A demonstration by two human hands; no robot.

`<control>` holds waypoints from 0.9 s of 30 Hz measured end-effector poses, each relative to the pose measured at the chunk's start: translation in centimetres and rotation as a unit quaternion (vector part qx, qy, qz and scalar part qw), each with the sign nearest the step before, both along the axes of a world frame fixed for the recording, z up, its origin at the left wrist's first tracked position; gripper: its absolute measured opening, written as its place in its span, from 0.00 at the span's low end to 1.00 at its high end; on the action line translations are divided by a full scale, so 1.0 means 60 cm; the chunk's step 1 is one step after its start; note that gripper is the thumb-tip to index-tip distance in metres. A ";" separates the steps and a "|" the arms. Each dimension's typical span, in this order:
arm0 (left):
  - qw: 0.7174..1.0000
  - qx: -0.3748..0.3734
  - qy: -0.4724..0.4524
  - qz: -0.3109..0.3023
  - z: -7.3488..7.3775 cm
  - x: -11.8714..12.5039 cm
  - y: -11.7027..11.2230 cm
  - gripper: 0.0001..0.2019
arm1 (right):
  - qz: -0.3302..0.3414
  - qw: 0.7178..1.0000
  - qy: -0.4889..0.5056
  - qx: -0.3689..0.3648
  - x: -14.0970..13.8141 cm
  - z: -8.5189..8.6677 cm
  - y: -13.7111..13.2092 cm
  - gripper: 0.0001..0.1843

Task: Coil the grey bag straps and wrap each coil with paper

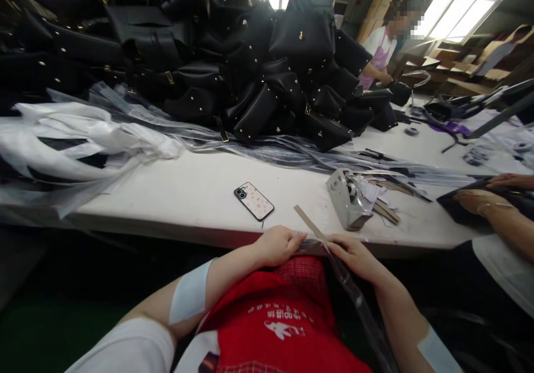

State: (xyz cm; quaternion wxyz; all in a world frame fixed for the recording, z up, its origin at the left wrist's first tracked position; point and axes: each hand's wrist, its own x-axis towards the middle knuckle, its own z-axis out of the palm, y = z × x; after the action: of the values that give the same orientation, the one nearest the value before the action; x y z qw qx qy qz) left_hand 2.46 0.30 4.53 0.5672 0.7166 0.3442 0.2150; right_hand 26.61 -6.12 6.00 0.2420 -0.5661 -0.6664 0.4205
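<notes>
My left hand [278, 245] and my right hand [354, 256] meet at the near edge of the white table [200, 195], both pinched on a narrow clear plastic sleeve [354, 300] that trails down over my lap to the right. A thin brown strip [308, 222] pokes up from between my hands onto the table. A red apron [283, 323] covers my lap below them.
A phone [253, 201] lies on the table ahead. A grey tape dispenser [348, 200] stands to the right beside paper scraps. A big heap of black bags [250, 61] fills the back. White plastic wraps [75, 133] lie left. A neighbour's hands [479, 200] work at right; another person [381, 50] stands behind.
</notes>
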 end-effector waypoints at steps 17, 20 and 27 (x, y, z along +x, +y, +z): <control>0.793 -0.538 -0.286 -0.008 0.047 -0.044 0.103 0.33 | -0.092 0.995 -0.017 0.029 -0.023 -0.094 -0.029 0.29; 0.824 -0.455 -0.333 0.054 0.070 -0.027 0.109 0.31 | -0.065 0.997 0.015 0.026 -0.074 -0.090 -0.031 0.25; 0.975 0.175 -0.072 0.117 0.017 0.039 0.042 0.26 | 0.039 0.979 0.181 -0.081 -0.142 -0.009 -0.018 0.27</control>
State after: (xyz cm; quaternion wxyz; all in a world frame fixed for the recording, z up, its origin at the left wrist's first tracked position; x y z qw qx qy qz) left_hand 4.82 2.82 5.53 0.4276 0.7422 0.3410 0.3874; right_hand 18.08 -7.23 5.47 0.2952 -0.4719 -0.5966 0.5781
